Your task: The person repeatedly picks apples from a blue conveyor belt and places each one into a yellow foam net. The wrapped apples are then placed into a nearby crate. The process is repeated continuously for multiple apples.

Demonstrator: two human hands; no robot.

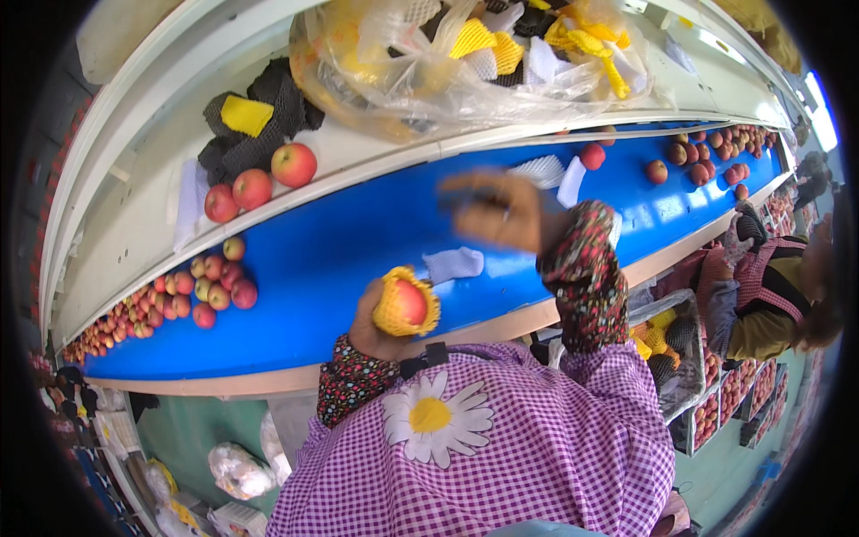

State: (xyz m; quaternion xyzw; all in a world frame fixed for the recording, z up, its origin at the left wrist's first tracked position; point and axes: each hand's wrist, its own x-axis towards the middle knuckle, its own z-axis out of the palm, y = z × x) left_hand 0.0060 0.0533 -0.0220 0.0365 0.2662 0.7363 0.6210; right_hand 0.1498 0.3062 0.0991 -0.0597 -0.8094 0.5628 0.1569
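Note:
My left hand (370,321) holds an apple (408,302) wrapped in a yellow foam net sleeve (388,315), its red top showing through the opening. Over the blue conveyor belt (322,235) hovers my right hand (500,211), blurred by motion; whether something is between its fingers cannot be made out. A white foam net sleeve (453,264) lies flat on the belt between my hands. Beyond my right wrist are another white net sleeve (540,172) and a white strip (571,181), with a loose apple (592,156) beside them.
Three apples (253,189) sit on the white ledge near black foam nets (245,151). A clear plastic bag (416,87) of mixed nets lies across the ledge. Many apples (154,302) crowd the belt's left end. At right, a co-worker (758,288) stands by a net-filled bin (694,362).

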